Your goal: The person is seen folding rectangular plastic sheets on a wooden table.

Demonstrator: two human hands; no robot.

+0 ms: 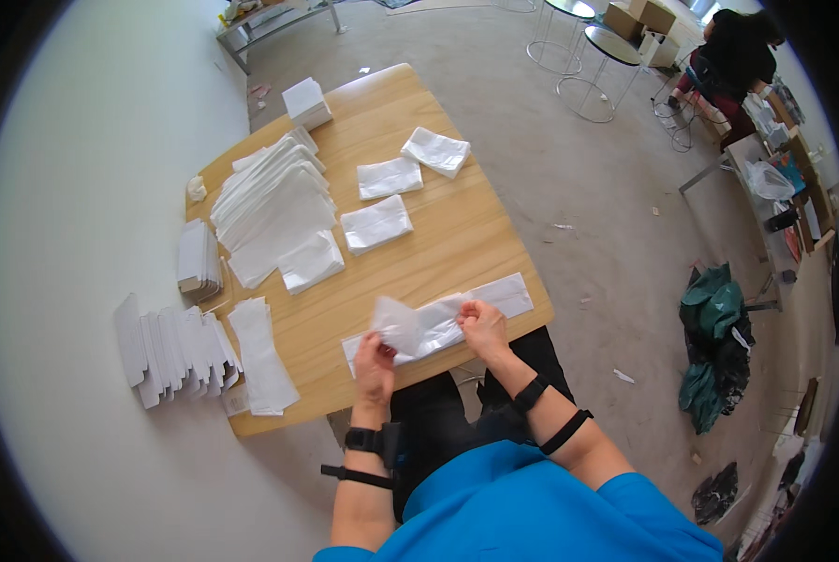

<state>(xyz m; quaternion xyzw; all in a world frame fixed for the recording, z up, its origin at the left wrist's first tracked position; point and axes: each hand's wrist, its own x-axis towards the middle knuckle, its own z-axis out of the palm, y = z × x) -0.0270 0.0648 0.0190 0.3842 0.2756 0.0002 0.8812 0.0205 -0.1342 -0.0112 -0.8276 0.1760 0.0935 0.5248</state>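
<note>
We see a thin, glossy white sheet (429, 328), wrinkled and half see-through (plastic film, perhaps, though glare makes it hard to tell), lying over a long, flat white strip (511, 296) at the near edge of the smooth wood-grained table (476, 239). Beyond it we find three creased, roughly rectangular white packets (375, 225), and to their left a fanned spread of flat white sheets (274, 211). Both our forearms reach up from the lower edge, elbows bent, the right one slanting inward. Our left hand (375, 368) pinches the sheet's left end, lifting a loose flap above the strip; our right hand (482, 325), knuckles up and fingers curled in narrow, holds the sheet's right end down close to the tabletop.
</note>
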